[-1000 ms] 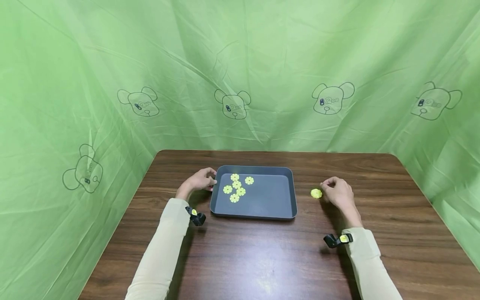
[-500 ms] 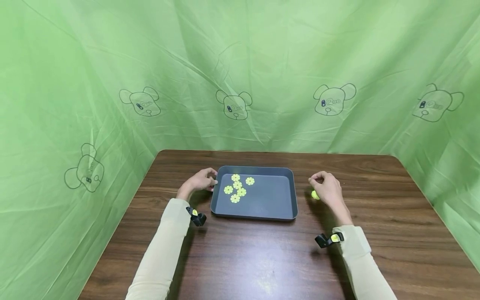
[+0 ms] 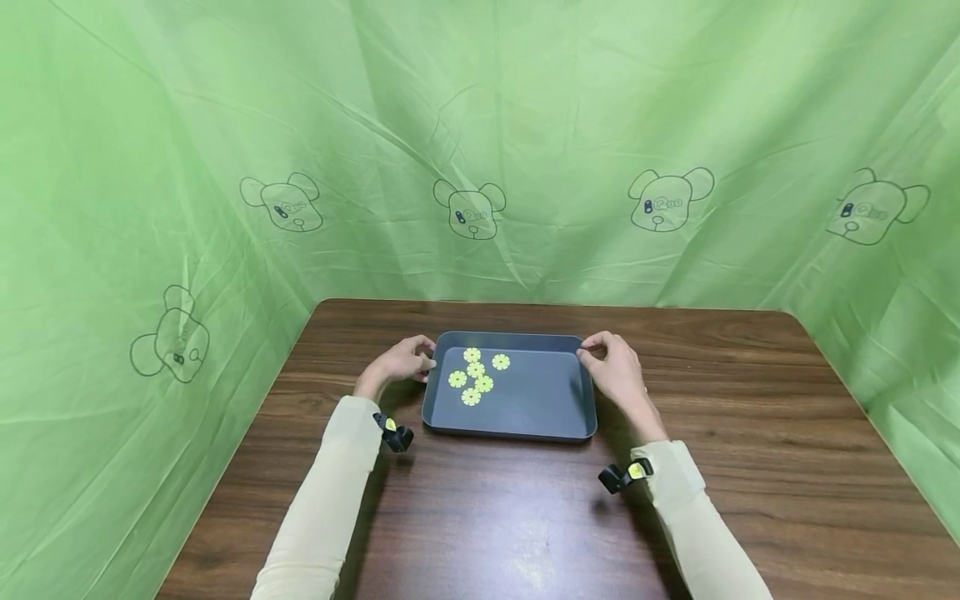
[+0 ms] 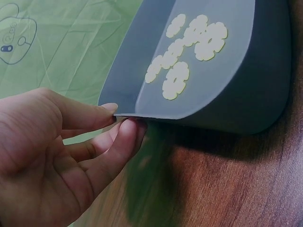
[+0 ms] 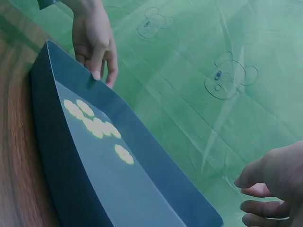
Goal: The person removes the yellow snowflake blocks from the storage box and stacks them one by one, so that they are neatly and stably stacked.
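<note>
A dark grey baking tray (image 3: 540, 400) lies on the table with several yellow flower-shaped discs (image 3: 471, 397) flat in its left half. My left hand (image 3: 401, 361) pinches the tray's left rim. The left wrist view shows the thumb of that hand (image 4: 61, 137) on the inner side and fingers on the outer side of the tray wall (image 4: 227, 111). My right hand (image 3: 617, 369) is at the tray's right rim, near the back corner. In the right wrist view, the right hand (image 5: 277, 184) has thumb and fingers apart, nothing visible between them, beside the tray wall (image 5: 175, 165).
The brown wooden table (image 3: 510, 508) extends in front and to both sides. A green curtain (image 3: 555, 150) with printed bear heads hangs behind it and at the sides. Dark wrist cameras (image 3: 626, 475) sit on both cuffs.
My right hand has moved left from beside a yellow disc on the table to the tray's right rim. That disc is now out of sight. My left hand has stayed on the rim.
</note>
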Available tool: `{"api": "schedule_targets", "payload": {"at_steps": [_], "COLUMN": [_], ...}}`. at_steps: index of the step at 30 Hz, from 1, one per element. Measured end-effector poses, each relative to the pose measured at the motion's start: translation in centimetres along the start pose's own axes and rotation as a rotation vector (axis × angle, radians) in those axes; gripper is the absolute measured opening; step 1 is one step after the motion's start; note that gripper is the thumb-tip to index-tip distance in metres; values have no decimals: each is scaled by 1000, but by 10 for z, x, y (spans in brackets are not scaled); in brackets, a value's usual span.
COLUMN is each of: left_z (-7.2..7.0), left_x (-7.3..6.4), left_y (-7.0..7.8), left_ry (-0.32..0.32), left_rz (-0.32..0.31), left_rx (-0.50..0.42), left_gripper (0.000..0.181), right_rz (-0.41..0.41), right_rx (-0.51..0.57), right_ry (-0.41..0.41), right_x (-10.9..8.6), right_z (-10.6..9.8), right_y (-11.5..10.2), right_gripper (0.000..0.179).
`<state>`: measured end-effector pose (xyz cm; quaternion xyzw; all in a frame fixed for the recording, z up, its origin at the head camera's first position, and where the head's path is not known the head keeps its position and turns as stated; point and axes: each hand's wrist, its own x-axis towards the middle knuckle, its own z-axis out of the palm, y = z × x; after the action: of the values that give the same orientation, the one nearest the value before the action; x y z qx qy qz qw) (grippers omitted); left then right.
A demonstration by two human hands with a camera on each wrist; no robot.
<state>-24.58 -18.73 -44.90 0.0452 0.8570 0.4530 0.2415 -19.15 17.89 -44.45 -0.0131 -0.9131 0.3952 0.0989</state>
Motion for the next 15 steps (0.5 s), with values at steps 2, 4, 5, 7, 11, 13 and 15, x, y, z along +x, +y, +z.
{"api": "schedule_targets", "payload": {"at_steps": [2, 4, 5, 7, 11, 13, 15], "left_z": [0, 1, 1, 1, 0, 0, 0], "left_x": [0, 1, 1, 1, 2, 3, 3], "left_y": [0, 1, 1, 0, -2, -3, -4], "left_ry": [2, 5, 4, 4, 4, 4, 2], "left_rz": [2, 3, 6, 9, 7, 4, 4], "left_rx": [2, 4, 9, 14, 15, 10, 6], "left_gripper": [40, 40, 40, 40, 39, 38, 38], "right_rz": [-6, -18, -21, -28, -44, -54, -65], "right_rx": [9, 17, 21, 31, 33, 24, 13], "right_ry": [-6, -15, -21, -34, -55, -66, -77], "right_x": [1, 1, 2, 2, 2, 2, 3], "right_z": [4, 9, 12, 18, 31, 38, 45], "right_y": [-4, -8, -10, -14, -22, -24, -26], "right_gripper": [19, 19, 20, 20, 22, 23, 23]}}
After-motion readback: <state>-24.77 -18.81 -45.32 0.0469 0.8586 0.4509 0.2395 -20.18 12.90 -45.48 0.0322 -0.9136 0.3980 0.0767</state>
